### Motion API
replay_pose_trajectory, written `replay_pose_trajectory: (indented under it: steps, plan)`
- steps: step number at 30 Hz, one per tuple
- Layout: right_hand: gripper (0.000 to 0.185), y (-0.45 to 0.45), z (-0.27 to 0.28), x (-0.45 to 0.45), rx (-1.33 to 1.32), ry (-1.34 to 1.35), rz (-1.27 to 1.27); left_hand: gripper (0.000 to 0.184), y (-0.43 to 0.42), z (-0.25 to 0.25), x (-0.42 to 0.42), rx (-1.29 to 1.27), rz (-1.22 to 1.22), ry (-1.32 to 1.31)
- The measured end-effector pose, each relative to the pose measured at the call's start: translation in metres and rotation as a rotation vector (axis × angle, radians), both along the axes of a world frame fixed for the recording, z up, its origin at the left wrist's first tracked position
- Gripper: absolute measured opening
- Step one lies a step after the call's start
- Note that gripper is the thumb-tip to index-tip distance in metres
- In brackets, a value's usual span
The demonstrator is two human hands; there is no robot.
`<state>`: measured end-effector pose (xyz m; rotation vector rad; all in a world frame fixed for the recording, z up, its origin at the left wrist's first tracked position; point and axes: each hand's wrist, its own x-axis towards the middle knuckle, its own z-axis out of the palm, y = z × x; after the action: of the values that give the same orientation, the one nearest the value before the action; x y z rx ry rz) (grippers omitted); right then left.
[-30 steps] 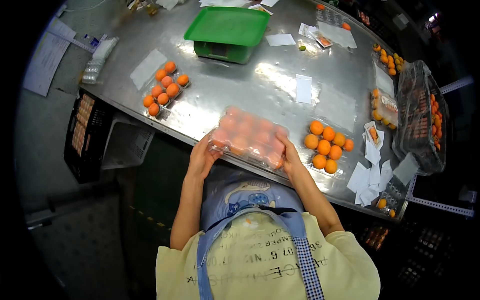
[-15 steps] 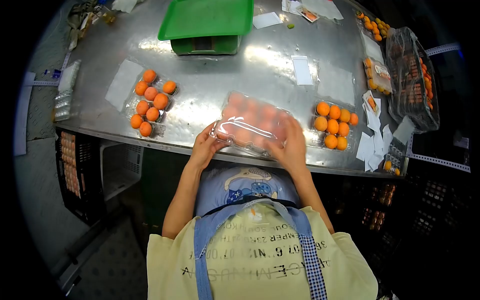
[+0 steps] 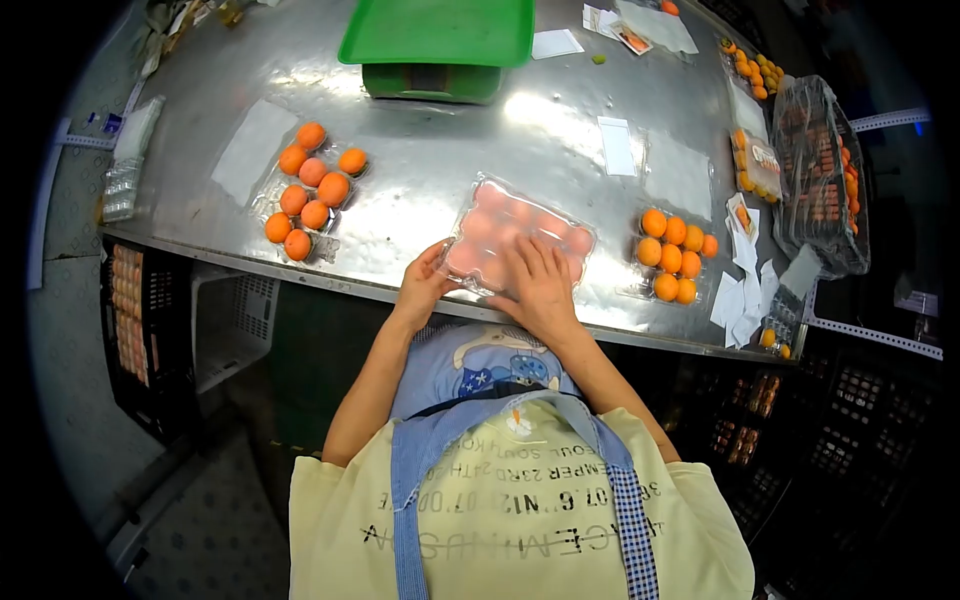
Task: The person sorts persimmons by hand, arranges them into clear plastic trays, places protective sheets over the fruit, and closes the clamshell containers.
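Left hand (image 3: 426, 284) grips fruit box (image 3: 487, 228), right hand (image 3: 543, 294) spread atop; shirt (image 3: 530, 520) reads "SEOUL SOUTH".

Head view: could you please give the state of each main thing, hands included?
Middle pack, closed, fruit inside
Left pack, open, fruit inside
Right pack, open, fruit inside
Labelled pack, closed, fruit inside
Scale, upright, partly out of frame
Crate, holding fruit
Left hand, at middle pack's left corner
Right hand, spread on top of middle pack
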<state>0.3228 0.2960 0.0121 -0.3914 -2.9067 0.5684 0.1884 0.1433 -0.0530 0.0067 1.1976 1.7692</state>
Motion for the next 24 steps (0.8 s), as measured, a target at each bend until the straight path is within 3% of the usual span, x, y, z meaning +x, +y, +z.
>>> replay_pose_trajectory:
  steps: [7, 14, 17, 20, 23, 24]
  plan:
    - [0.077, -0.004, -0.004, -0.01, 0.101, -0.089, 0.079, 0.053, -0.001, -0.003, 0.001, 0.042, 0.014, 0.076]
    - [0.062, -0.018, -0.021, -0.016, 0.618, -0.168, 0.253, 0.051, 0.001, -0.018, 0.006, -0.001, 0.074, 0.176]
    - [0.057, -0.023, -0.003, -0.021, 0.62, -0.211, 0.324, 0.046, 0.0, -0.026, 0.007, -0.046, 0.079, 0.261]
    - [0.051, -0.018, -0.001, -0.026, 0.454, -0.165, 0.344, 0.047, 0.001, -0.034, 0.006, -0.075, 0.072, 0.328]
    - [0.023, -0.017, 0.011, -0.03, 0.343, -0.067, 0.328, 0.053, 0.005, -0.031, 0.005, -0.083, 0.058, 0.292]
    - [0.021, -0.014, 0.017, -0.032, 0.324, -0.075, 0.332, 0.054, 0.005, -0.021, 0.004, -0.087, 0.053, 0.267]
